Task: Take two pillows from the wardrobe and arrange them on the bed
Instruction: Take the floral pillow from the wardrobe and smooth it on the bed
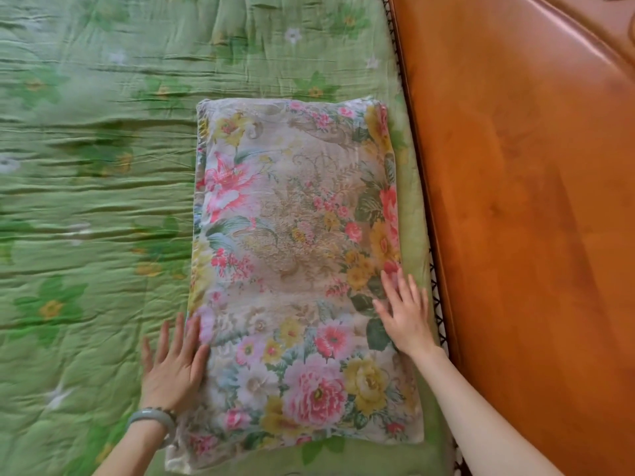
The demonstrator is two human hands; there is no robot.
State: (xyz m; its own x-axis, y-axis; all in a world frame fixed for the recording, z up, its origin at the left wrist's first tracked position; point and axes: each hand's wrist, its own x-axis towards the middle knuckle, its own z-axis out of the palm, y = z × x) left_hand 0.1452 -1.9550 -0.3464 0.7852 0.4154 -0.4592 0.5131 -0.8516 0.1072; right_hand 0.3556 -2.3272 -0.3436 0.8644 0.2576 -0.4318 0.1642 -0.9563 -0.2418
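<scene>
A floral pillow (292,255) in pink, yellow and beige lies flat on the green quilted bed cover (96,201), its long side running along the headboard. My left hand (173,362) rests flat against the pillow's left edge near the lower corner, fingers spread. On the pillow's right edge, beside the headboard, my right hand (405,314) lies flat with fingers apart. Neither hand grips anything. Only one pillow is in view.
An orange-brown padded headboard (532,201) fills the right side, with a narrow dark lace trim (436,290) between it and the bed. The green cover stretches away to the left and beyond the pillow's far end. A grey-green bangle (151,417) circles my left wrist.
</scene>
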